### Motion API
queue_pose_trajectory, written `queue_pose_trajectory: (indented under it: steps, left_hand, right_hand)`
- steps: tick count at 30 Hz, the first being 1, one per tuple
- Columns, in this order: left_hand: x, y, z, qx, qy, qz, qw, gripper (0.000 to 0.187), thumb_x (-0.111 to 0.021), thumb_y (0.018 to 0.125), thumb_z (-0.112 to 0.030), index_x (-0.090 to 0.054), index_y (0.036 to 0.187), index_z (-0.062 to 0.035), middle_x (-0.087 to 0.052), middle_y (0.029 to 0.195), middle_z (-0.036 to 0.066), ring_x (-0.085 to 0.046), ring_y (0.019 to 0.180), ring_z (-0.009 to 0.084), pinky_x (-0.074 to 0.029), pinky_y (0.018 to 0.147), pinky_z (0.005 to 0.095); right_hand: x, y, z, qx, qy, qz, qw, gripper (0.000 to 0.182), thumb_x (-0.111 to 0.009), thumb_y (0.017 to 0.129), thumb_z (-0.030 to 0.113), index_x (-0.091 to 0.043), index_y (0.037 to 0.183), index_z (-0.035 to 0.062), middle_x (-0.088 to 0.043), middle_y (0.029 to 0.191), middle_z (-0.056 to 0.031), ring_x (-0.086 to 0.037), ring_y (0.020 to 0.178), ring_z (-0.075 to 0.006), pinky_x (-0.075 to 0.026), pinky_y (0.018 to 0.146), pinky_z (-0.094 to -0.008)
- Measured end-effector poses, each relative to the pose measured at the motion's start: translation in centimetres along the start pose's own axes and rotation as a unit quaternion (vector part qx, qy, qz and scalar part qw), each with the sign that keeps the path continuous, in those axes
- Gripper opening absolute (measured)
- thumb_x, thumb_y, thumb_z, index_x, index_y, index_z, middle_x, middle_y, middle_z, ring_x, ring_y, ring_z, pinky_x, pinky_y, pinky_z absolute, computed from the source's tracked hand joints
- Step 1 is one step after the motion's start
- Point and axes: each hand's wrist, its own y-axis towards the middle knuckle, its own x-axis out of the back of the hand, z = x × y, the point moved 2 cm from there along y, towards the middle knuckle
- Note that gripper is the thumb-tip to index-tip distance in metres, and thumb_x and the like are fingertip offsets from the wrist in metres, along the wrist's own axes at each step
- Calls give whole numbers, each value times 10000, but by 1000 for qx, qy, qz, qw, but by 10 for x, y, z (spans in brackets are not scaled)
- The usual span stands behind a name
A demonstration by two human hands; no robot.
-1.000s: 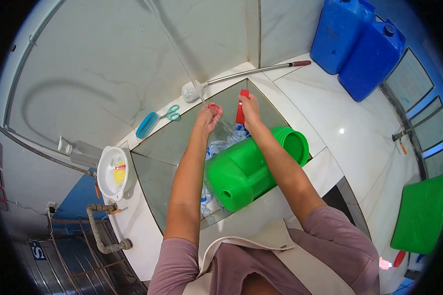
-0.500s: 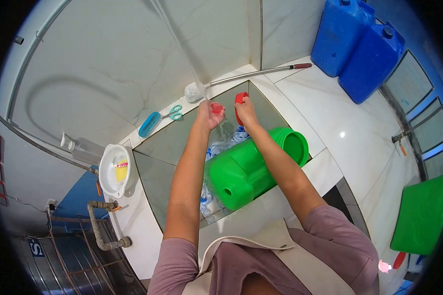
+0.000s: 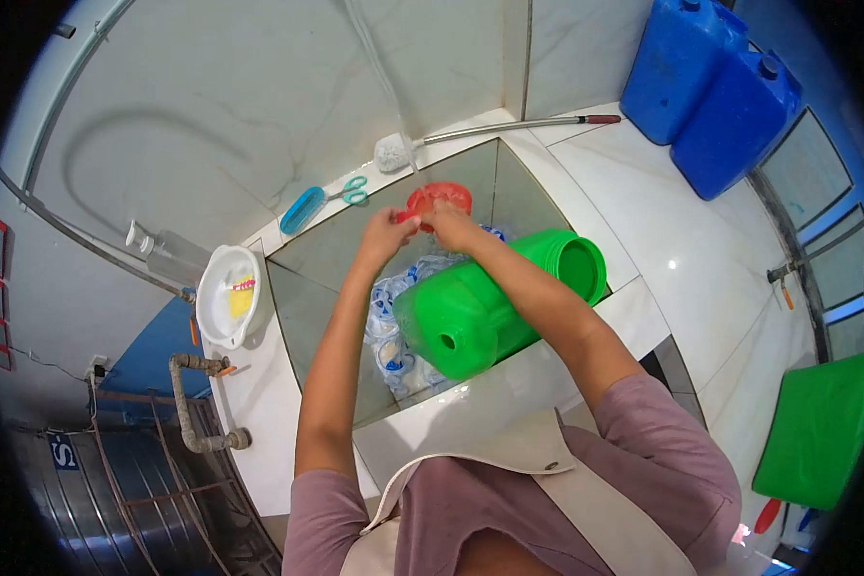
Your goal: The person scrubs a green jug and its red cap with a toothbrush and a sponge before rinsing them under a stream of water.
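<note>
My right hand [image 3: 453, 227] grips a round red lid [image 3: 456, 196], held up under the thin stream of water over the tiled basin [image 3: 331, 261]. Close beside it, my left hand [image 3: 384, 236] is closed on a small red piece that looks like a cap [image 3: 406, 217]; where its fingers meet the lid I cannot make out. A green plastic jug [image 3: 470, 312] lies on its side in the basin, its wide round mouth turned right and uncovered. Beneath and left of the jug are several clear plastic items with blue parts [image 3: 386, 346].
A long-handled white brush [image 3: 394, 154] and a teal-handled brush [image 3: 303, 210] lie on the back ledge. At left stands a white bowl [image 3: 215, 317] with a yellow sponge, beside a pump bottle [image 3: 175, 257]. Blue jugs [image 3: 730, 125] stand back right; another green container [image 3: 816, 432] is at right.
Both hands have come together under the water. My right hand has moved left with the red lid, which is now tilted flatter, and my left hand's fingers have closed.
</note>
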Motion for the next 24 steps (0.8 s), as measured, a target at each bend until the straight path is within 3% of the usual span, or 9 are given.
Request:
queue_pose_trajectory:
  steps: [1,3,6,8,13,16,18,21,24]
  left_hand:
    - [11,-18,8,-24,39,47,998,401,-693,784,-197,-552,1085,27,-626,901,77,-609,776,148,-502,679,283]
    - [21,-74,4,-118,130,4,984,351,-714,743,-195,-590,971,41,-638,850,113,-610,747,164,-484,627,287]
    - [20,-148,-12,-101,77,45,991,365,-709,748,-195,-580,992,44,-635,858,134,-617,767,213,-493,650,301]
    - [3,-184,-17,-114,102,47,987,354,-706,753,-197,-578,976,47,-628,860,149,-619,769,240,-494,652,319]
    - [-41,-205,-14,-151,160,9,975,371,-702,756,-223,-559,949,60,-593,881,206,-616,787,315,-497,630,368]
    - [-54,-203,-21,-182,273,-88,940,340,-659,800,-291,-599,888,32,-603,708,221,-610,623,325,-485,573,374]
    - [-53,-195,-27,-20,383,-69,921,459,-550,842,-404,-625,704,27,-591,648,246,-600,609,377,-478,547,408]
    - [-53,-185,-18,-13,361,-79,929,564,-475,869,-453,-609,554,-4,-557,530,235,-588,539,385,-472,534,425]
    - [-55,-187,-21,-13,417,6,909,443,-533,858,-384,-613,711,26,-587,639,232,-594,604,374,-475,562,433]
  right_hand:
    - [9,-3,4,3,-23,-32,999,322,-512,740,17,-606,1041,83,-504,1089,-217,-496,1046,-373,-408,885,-435]
    - [24,-7,14,9,-41,-55,998,315,-503,738,4,-615,1020,87,-491,1068,-207,-487,1040,-367,-407,875,-439]
    - [30,-6,18,38,-21,-77,996,305,-493,727,-3,-614,997,72,-497,1017,-204,-494,1013,-364,-410,856,-451]
    - [28,-9,22,139,-75,-170,973,321,-540,665,-44,-599,965,54,-464,912,-183,-489,866,-372,-409,758,-454]
    - [41,-13,32,125,-76,-254,956,289,-531,669,-46,-591,942,28,-479,959,-188,-490,933,-362,-412,784,-446]
    - [44,-15,33,125,-83,-235,961,290,-532,672,-40,-593,947,25,-489,984,-180,-494,973,-341,-416,788,-434]
    - [46,-14,35,105,-71,-189,974,305,-533,671,-40,-590,962,31,-487,982,-173,-493,973,-333,-415,774,-429]
    - [44,-17,41,131,-79,-213,965,314,-535,669,-38,-590,968,41,-487,988,-164,-486,979,-324,-414,759,-426]
    - [44,-18,41,129,-63,-208,967,315,-537,669,-36,-593,966,52,-487,984,-155,-483,980,-319,-415,756,-421]
